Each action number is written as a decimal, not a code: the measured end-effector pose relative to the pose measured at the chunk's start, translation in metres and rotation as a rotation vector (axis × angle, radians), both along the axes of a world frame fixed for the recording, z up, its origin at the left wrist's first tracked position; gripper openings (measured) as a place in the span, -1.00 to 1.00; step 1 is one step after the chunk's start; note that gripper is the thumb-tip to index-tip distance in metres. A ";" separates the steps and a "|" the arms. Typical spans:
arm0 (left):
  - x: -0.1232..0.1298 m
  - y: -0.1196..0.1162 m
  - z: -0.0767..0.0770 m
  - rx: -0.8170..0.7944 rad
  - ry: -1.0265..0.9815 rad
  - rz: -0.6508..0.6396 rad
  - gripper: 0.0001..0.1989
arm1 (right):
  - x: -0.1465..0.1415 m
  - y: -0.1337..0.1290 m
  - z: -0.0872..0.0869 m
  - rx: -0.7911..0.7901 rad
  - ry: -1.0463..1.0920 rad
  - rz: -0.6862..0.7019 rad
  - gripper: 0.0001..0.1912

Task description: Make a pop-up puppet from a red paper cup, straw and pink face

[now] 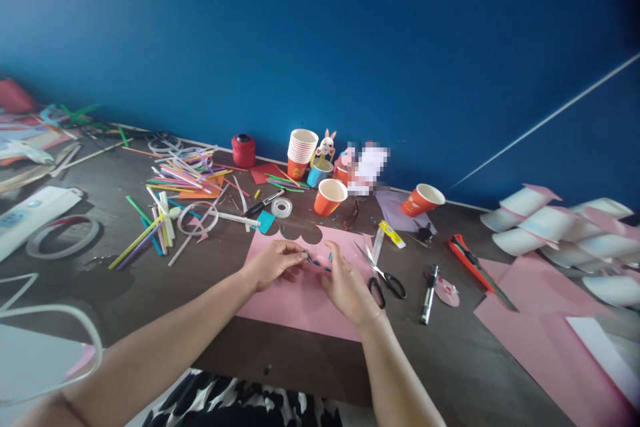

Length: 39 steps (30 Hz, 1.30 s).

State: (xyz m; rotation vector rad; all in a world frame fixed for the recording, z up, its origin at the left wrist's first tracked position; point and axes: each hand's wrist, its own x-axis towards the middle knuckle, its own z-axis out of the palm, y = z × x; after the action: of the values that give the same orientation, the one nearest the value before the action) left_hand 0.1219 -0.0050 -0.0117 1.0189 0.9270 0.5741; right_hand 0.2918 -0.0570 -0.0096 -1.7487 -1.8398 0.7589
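A sheet of pink paper (295, 313) with scalloped cuts along its far edge lies in front of me. Over it, my left hand (277, 265) pinches thumb and fingertips together at one end of some small dark and bluish pieces (315, 261), too small to name. My right hand (347, 283) is on their other side, fingers stretched out and thumb apart. Just right of that hand lies a pair of scissors (381, 273) with black handles, blades slightly apart.
Several drinking straws (187, 173) are heaped at the left. Orange paper cups (330, 197), a tape roll (282, 207) and red thread (243, 151) stand toward the blue wall. At right lie a marker (429, 295), an orange utility knife (473, 261) and rolled paper tubes (530, 230).
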 end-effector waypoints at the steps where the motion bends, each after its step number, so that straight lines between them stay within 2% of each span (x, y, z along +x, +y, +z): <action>1: 0.000 0.000 0.000 -0.006 0.001 0.005 -0.67 | 0.000 0.001 0.000 0.033 0.009 -0.006 -0.41; 4: 0.000 0.002 0.001 -0.029 -0.015 0.051 -0.68 | 0.000 0.003 0.003 0.117 0.071 -0.048 -0.51; 7: 0.000 0.004 0.002 -0.033 -0.028 0.110 -0.71 | -0.001 0.007 0.007 0.114 0.245 -0.105 -0.60; 11: 0.000 0.005 0.004 0.010 -0.015 0.121 -0.73 | -0.001 0.008 0.012 0.007 0.445 -0.028 -0.80; 15: 0.001 0.004 0.004 0.064 0.013 0.107 -0.74 | 0.000 0.008 0.016 -0.126 0.501 0.016 -0.75; 25: 0.001 0.003 0.002 0.106 0.062 0.081 -0.77 | -0.011 0.008 0.010 -0.109 0.428 0.020 -0.77; 29: 0.001 0.003 0.001 0.180 0.104 0.073 -0.77 | -0.010 0.008 0.008 -0.084 0.373 0.035 -0.80; 39: 0.002 0.002 0.001 0.252 0.138 0.034 -0.76 | -0.012 0.008 0.007 -0.075 0.358 0.080 -0.74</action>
State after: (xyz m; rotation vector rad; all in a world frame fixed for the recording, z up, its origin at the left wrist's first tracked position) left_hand 0.1236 -0.0029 -0.0112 1.2833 1.0127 0.6668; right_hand 0.2801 -0.0493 -0.0026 -1.4740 -1.6614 1.1057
